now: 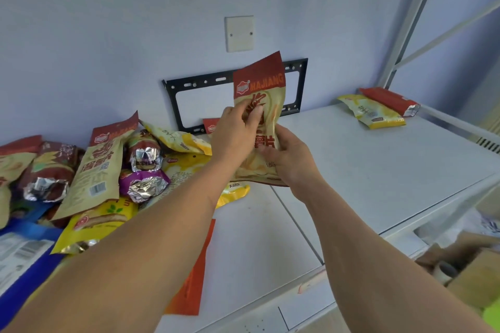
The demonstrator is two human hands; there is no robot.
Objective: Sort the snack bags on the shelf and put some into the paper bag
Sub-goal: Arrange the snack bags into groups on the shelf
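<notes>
**Placing the MAJIANG bag with its kind**

While both hands hold one bag upright above the shelf [351, 159], the step in hand seems to be deciding where it belongs. The right hand [290, 155] is curled round the lower edge of the MAJIANG chip bag [266, 89], and the left hand [234, 131] pinches its face higher up, thumb and fingers closed on the film. Keep that double grip loose enough not to crush the chips, and read the red header before moving.

Just left of the left hand lies the unsorted heap [108, 170], where a second MAJIANG bag [100, 162] leans among foil-ended packs; matching bags could be gathered together. Well off to the right of the right hand, far back on the shelf, a yellow bag [374, 112] and a red bag [389, 100] lie touching, probably a started group. No paper bag is plainly visible; a brown box [476, 276] sits below the shelf.
</notes>
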